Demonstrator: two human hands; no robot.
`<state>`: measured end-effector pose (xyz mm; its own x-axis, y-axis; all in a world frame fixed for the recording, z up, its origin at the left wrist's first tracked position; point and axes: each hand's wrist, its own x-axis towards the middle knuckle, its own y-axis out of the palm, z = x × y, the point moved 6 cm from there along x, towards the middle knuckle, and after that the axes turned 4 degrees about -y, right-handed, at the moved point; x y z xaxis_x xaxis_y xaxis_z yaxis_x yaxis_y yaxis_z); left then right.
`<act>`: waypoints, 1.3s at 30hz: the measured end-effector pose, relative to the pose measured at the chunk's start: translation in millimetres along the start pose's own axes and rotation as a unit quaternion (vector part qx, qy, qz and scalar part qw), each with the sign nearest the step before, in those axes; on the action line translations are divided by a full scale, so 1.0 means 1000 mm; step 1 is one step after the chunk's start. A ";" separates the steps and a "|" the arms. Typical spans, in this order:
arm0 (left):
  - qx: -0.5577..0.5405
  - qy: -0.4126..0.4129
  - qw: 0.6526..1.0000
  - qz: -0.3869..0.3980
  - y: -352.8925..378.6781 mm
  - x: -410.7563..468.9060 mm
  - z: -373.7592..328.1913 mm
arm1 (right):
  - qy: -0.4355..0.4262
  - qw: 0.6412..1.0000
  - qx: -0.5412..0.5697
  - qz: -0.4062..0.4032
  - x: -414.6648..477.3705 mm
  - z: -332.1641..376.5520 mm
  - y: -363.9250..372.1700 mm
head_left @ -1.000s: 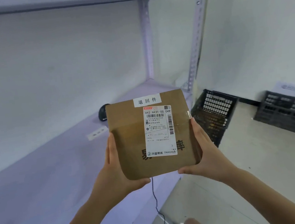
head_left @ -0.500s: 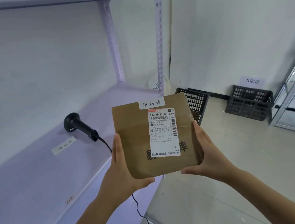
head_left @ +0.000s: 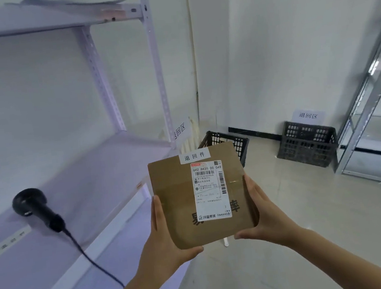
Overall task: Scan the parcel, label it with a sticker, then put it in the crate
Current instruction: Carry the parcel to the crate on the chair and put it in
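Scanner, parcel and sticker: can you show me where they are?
scanner (head_left: pixel 32 207), head view, on its black handle.
parcel (head_left: pixel 174 194), head view, on its bare brown front.
sticker (head_left: pixel 194 155), head view, on its white middle.

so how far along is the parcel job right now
Labelling looks done: a white sticker sits on the parcel top edge. Whether it was scanned can't be told; the scanner lies on the shelf. In hand: left hand and right hand hold the parcel. Left: placing it in a crate.
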<state>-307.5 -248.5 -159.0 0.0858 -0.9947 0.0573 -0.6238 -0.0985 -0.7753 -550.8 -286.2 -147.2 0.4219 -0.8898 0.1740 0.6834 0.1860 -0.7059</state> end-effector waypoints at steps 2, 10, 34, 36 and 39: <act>-0.007 -0.001 1.000 -0.003 0.022 0.016 -0.021 | -0.007 1.000 -0.005 0.003 0.005 -0.025 -0.024; -0.058 -0.001 0.998 -0.034 0.090 0.061 -0.106 | -0.017 1.000 -0.004 0.014 0.016 -0.105 -0.116; -0.079 -0.115 0.986 -0.088 0.176 0.275 -0.124 | -0.080 0.991 0.003 0.103 0.249 -0.261 -0.164; -0.076 -0.134 0.984 -0.092 0.183 0.306 -0.118 | -0.090 0.988 0.007 0.125 0.289 -0.275 -0.165; -0.090 -0.136 0.981 -0.109 0.190 0.348 -0.117 | -0.106 0.983 0.010 0.149 0.339 -0.296 -0.168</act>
<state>-487.6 -617.1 -212.9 0.4210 -0.9068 0.0201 -0.6923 -0.3355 -0.6389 -699.5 -742.1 -172.7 0.7181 -0.6884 0.1019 0.5215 0.4354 -0.7338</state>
